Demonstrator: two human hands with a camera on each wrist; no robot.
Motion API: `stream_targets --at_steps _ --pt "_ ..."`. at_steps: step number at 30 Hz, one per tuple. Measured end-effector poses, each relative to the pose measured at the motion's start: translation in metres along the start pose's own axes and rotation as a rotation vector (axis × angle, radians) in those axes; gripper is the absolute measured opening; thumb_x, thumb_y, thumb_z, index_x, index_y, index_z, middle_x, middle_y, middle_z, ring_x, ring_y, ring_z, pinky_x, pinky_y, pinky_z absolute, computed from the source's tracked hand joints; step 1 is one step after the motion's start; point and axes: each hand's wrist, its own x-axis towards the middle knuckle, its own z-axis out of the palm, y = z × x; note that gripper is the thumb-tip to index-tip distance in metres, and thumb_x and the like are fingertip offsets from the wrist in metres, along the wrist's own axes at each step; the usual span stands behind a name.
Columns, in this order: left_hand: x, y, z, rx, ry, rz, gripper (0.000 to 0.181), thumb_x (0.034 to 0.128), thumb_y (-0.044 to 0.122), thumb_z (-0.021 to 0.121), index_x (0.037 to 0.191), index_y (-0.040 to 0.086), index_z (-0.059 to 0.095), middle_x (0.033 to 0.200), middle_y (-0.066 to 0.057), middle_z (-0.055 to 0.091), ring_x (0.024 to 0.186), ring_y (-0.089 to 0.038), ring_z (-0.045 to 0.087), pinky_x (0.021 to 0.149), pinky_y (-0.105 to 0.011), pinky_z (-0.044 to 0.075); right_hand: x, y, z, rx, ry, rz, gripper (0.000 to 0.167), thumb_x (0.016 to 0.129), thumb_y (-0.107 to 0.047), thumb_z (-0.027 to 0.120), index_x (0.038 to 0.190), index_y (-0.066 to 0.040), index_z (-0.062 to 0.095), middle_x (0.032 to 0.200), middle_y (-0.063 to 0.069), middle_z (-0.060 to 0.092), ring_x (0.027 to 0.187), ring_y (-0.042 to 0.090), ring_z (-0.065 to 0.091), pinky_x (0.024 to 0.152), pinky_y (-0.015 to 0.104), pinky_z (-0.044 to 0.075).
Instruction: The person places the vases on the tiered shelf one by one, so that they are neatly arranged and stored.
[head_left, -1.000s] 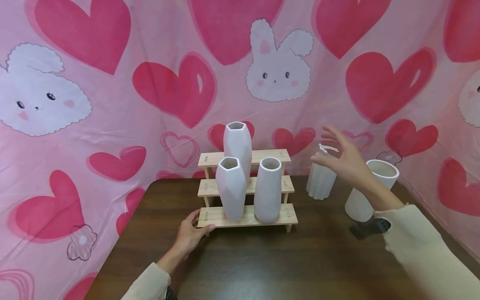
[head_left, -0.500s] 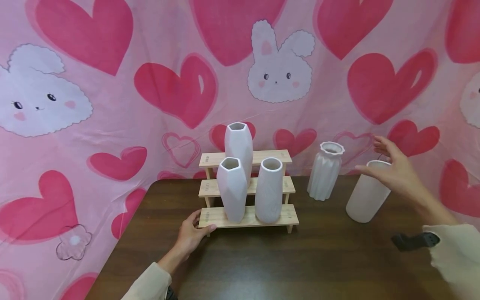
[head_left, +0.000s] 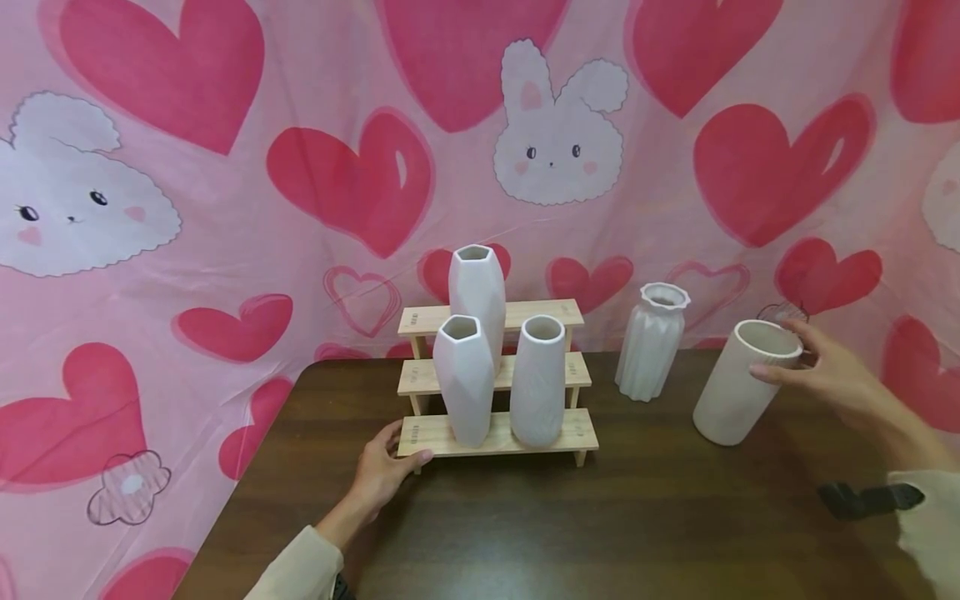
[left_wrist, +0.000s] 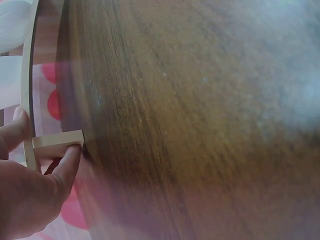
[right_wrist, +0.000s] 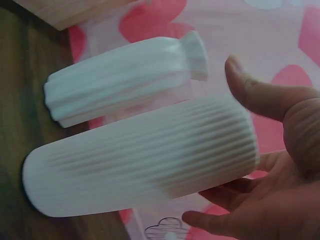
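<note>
My left hand (head_left: 382, 467) grips the left end of a three-tier wooden display stand (head_left: 427, 429) at its lowest step. In the left wrist view, fingertips touch the stand's short leg (left_wrist: 57, 140). My right hand (head_left: 825, 367) is at the top of a ribbed white cylindrical vase (head_left: 738, 396), which stands on the table. Its thumb is on the near side of the rim and its other fingers on the far side. The right wrist view shows the thumb (right_wrist: 260, 92) stretched out, seemingly apart from the vase. Whether the partly hidden fingers touch it is unclear.
Two white vases, one faceted (head_left: 463, 383) and one rounded (head_left: 538, 387), stand on the lowest step. A taller faceted vase (head_left: 477, 292) rises behind them. A fluted white vase (head_left: 651, 346) stands between stand and right hand. A pink heart-patterned cloth (head_left: 352, 183) hangs behind the dark table (head_left: 525, 533).
My right hand has moved right, from over the fluted vase to the rim of the ribbed cylindrical vase. The left hand has stayed on the stand.
</note>
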Motion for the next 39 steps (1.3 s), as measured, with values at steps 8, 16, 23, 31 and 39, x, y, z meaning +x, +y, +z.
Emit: stream_targets --at_steps 8,16,23,31,39 --pt "0.0 0.001 0.0 -0.012 -0.006 0.002 0.077 0.0787 0.022 0.08 0.141 -0.001 0.041 0.126 -0.022 0.058 0.102 -0.024 0.059 0.078 -0.032 0.052 0.003 0.011 0.01 0.024 0.09 -0.032 0.079 0.087 -0.023 0.071 0.147 0.0 0.026 0.097 -0.025 0.047 0.083 -0.01 0.046 0.066 0.016 0.041" --pt "-0.002 0.0 0.0 -0.008 -0.011 0.012 0.077 0.0797 0.024 0.08 0.142 -0.001 0.041 0.126 -0.023 0.058 0.1 -0.023 0.059 0.076 -0.03 0.05 0.004 0.017 0.021 0.113 0.16 -0.047 0.061 0.088 -0.016 0.07 0.138 -0.011 0.036 0.098 -0.023 0.048 0.084 -0.008 0.047 0.066 0.012 0.042" --pt "-0.002 -0.001 0.0 -0.01 -0.008 0.017 0.078 0.0792 0.026 0.08 0.142 -0.001 0.04 0.128 -0.024 0.057 0.102 -0.024 0.059 0.077 -0.032 0.051 0.005 0.017 0.02 0.117 0.162 -0.035 0.063 0.088 -0.019 0.071 0.14 -0.013 0.036 0.097 -0.024 0.048 0.083 -0.01 0.047 0.066 0.011 0.041" --pt "0.0 -0.001 -0.001 -0.008 -0.004 0.007 0.078 0.0792 0.025 0.08 0.142 -0.001 0.041 0.129 -0.024 0.056 0.1 -0.024 0.06 0.077 -0.032 0.051 0.005 0.02 0.022 0.132 0.197 -0.054 0.056 0.086 -0.017 0.074 0.133 -0.021 0.044 0.094 -0.023 0.051 0.08 -0.007 0.049 0.064 0.012 0.042" --pt "0.0 0.0 -0.001 -0.014 -0.005 -0.002 0.078 0.0786 0.024 0.08 0.141 0.0 0.041 0.129 -0.024 0.056 0.099 -0.024 0.06 0.077 -0.032 0.052 -0.001 0.009 0.019 0.022 0.217 0.006 0.068 0.082 -0.028 0.077 0.141 -0.017 0.045 0.089 -0.026 0.051 0.077 -0.005 0.048 0.061 0.015 0.042"
